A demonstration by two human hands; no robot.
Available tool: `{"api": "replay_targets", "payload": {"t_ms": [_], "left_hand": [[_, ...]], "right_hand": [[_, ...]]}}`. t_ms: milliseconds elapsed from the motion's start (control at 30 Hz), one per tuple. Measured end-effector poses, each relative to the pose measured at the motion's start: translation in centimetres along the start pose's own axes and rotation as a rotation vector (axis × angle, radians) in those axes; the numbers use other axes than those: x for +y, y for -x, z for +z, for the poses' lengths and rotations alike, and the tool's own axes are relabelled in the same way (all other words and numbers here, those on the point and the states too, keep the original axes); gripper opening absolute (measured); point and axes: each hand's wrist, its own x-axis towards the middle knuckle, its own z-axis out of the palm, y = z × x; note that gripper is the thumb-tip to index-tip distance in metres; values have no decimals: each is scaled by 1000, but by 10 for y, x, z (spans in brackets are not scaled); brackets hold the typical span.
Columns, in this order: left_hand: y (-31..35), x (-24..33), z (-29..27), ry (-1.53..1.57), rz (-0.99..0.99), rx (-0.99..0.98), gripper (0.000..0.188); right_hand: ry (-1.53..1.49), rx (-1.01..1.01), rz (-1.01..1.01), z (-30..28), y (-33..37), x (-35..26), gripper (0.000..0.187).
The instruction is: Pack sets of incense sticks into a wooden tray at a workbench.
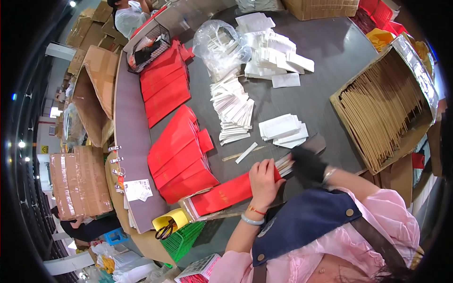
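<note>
A long red paper sleeve (224, 194) with faint gold print lies at the table's near edge. My left hand (264, 181), bare, with a bangle and a red bracelet at the wrist, is closed over the sleeve's right end. By that end is my right hand (309, 166) in a black glove, blurred by motion, its fingers not clear. Thin pale pieces (284, 166) show between the hands, partly hidden. Just beyond lie white flat packets (282, 128) and a single white strip (246, 153). Fanned red sleeves (179, 151) are stacked to the left.
White strips (233, 111), a clear plastic bag (219, 45) and white packets (276, 54) lie farther back. An open carton (377, 108) of brown cardboard pieces stands right. Near left, a yellow holder (165, 220) contains scissors (165, 231). Another person (130, 19) is at the far left.
</note>
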Motion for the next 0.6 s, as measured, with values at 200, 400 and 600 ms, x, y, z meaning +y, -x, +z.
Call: {"api": "replay_targets", "payload": {"t_ms": [200,400,600], "left_hand": [[-12,-1,-20,-48,145,-144,57],[-46,-16,-102,-102,221,-271,25],[-41,-83,-133,-390,72,131,36]], "right_hand": [[648,-77,-233,-33,-15,-50,62],[757,-71,-167,-69,-13,-73,64],[754,107,-103,-88,-3,-81,61]]}}
